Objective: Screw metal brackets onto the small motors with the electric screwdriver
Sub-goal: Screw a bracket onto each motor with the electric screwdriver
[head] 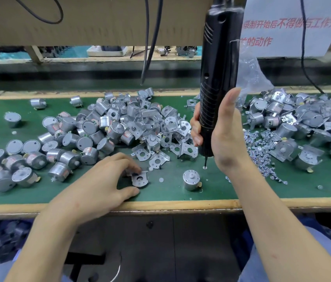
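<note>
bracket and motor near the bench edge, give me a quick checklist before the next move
1. Left hand pinches one bracket: ok.
2. Lone motor stands upright, shaft up: ok.
3. Bracket seated on motor: not ok, they lie apart on the mat.
4. Right hand grips the electric screwdriver: ok.
5. Screw loaded on the bit: cannot tell, the tip is too small to read.

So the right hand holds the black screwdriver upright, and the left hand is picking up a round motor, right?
Not quite: the head view shows the left hand pinching a metal bracket, not a motor. The right hand does hold the screwdriver upright.
</note>
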`<state>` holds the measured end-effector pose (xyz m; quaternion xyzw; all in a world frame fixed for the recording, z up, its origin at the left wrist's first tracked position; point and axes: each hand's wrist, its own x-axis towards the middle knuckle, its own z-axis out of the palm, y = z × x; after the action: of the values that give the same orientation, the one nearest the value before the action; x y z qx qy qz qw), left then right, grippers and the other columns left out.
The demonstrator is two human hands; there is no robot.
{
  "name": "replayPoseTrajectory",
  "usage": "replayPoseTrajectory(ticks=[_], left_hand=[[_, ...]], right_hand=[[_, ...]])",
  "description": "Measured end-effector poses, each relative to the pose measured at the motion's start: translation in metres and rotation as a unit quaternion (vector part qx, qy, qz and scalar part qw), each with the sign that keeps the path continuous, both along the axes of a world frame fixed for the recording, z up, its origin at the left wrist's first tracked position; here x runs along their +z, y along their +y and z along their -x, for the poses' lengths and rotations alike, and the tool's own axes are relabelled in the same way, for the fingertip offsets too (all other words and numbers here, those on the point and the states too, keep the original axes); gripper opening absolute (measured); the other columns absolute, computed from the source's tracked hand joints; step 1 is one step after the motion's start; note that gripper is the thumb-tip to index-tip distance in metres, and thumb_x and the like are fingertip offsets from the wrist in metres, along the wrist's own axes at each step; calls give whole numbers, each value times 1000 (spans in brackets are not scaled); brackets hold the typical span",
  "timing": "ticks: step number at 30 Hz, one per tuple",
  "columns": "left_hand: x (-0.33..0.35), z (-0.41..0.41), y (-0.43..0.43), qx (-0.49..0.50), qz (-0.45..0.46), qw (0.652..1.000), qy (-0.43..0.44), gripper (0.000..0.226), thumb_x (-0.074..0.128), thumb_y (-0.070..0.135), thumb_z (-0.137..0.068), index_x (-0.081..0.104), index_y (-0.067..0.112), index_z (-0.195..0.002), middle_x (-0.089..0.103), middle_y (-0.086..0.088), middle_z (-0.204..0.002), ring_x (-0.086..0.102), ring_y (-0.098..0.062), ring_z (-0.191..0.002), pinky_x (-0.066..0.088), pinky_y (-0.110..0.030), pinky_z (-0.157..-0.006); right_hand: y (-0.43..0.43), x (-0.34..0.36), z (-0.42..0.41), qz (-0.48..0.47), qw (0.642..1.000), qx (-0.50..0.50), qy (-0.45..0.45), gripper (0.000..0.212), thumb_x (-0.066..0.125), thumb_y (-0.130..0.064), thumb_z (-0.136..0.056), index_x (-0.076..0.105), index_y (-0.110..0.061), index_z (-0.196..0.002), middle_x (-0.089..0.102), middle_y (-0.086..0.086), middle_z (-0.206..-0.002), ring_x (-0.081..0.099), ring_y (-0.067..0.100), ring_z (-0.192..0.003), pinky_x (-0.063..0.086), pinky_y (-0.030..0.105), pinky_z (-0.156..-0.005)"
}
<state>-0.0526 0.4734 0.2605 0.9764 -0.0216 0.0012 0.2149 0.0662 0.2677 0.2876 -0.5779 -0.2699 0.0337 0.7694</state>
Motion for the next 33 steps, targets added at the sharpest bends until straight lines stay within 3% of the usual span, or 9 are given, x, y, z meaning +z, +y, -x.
replayPoseTrajectory(ticks=[8,12,20,33], left_hand=[[-5,-5,-12,18,28,994,-104,29,78,34,-81,64,28,-105,57,19,-108,52,7,-98,33,-1,-80],[-8,-8,-35,24,78,981,-178,41,84,31,-74,57,30,-104,57,25,-99,52,14,-90,36,-2,-74],[-25,-13,-63,26,169,966,-195,57,87,27,-72,53,37,-116,62,25,-108,60,0,-102,41,-7,-79],[-35,-21,-82,-3,191,955,-227,44,81,35,-74,64,31,-115,61,18,-106,60,-7,-96,38,-8,-73]], right_hand=[[-3,7,4,-8,1000,3,-3,72,40,-94,-65,58,-24,-66,52,-2,-58,44,16,-42,41,26,-48],[-5,8,6,-7,1000,5,-4,73,39,-91,-67,57,-21,-67,52,-1,-58,44,16,-43,41,26,-47],[-9,10,8,-5,1000,5,-10,75,36,-87,-71,56,-15,-71,51,0,-57,44,17,-43,42,25,-47],[-7,16,15,-32,998,52,-2,72,37,-90,-66,57,-21,-69,50,-1,-55,42,17,-41,41,26,-47]])
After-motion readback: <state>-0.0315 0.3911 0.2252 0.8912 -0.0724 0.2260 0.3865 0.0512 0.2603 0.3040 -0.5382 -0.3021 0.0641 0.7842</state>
